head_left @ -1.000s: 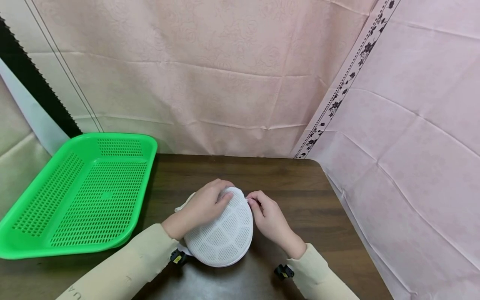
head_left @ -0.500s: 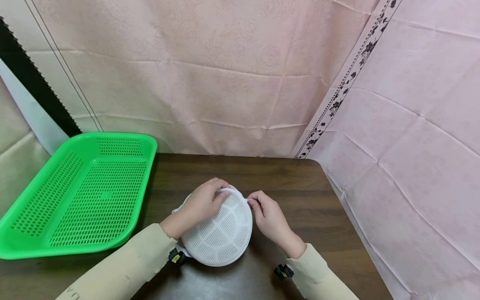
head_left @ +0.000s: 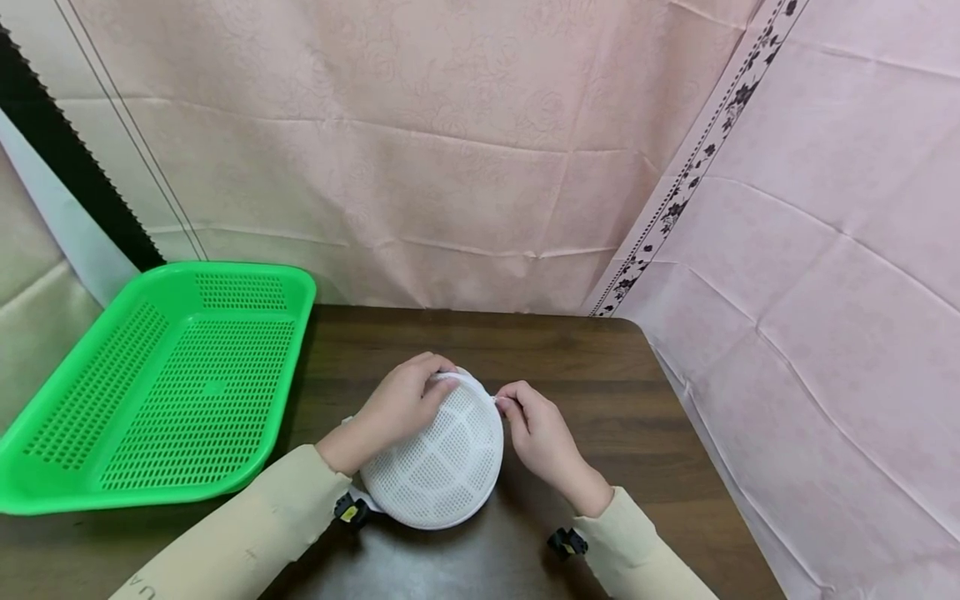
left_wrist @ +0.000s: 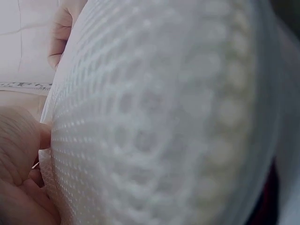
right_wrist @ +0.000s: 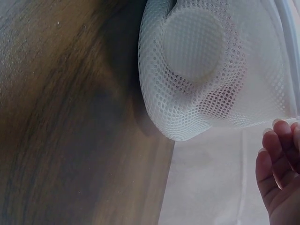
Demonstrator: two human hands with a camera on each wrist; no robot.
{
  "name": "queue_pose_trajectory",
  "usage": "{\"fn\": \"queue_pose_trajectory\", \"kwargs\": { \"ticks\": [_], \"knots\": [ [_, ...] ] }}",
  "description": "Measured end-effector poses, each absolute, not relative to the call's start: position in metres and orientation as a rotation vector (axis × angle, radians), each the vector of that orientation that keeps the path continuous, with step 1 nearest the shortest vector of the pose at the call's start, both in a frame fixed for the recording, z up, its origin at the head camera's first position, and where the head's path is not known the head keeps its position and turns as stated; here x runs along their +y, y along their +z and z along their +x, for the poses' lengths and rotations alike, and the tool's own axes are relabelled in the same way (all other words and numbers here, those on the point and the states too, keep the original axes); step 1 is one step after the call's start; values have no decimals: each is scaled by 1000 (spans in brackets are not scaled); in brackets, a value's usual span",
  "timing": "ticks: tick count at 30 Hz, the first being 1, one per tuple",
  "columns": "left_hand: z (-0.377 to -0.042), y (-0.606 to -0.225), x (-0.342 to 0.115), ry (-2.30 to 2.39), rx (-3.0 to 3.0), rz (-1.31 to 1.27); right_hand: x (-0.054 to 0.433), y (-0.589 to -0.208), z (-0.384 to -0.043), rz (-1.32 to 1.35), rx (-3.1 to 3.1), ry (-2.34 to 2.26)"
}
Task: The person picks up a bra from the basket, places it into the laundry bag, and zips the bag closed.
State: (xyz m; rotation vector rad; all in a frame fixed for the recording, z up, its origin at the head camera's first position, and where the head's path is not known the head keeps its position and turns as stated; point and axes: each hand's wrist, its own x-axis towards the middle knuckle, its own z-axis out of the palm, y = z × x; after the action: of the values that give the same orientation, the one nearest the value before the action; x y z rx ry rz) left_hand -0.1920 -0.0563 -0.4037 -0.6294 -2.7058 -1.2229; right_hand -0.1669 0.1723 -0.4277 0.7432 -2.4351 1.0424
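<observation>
- Left hand (head_left: 401,402) grips mesh laundry bag (head_left: 442,471) at far rim (head_left: 472,380).
- Right hand (head_left: 542,433) pinches bag's right edge.
- Step: likely zipping; next move needs taut rim.

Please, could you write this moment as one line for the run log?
left hand: grips bag at far side | right hand: pinches bag's edge | basket: on table, left of bag
</observation>
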Motion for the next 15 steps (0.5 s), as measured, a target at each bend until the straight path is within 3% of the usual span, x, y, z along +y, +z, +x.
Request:
{"fn": "queue_pose_trajectory", "kwargs": {
  "ticks": [15],
  "knots": [
    [-194,-404,-60,-1252,-2694,-620,173,-429,-166,729,-2454,1031]
  ]
}}
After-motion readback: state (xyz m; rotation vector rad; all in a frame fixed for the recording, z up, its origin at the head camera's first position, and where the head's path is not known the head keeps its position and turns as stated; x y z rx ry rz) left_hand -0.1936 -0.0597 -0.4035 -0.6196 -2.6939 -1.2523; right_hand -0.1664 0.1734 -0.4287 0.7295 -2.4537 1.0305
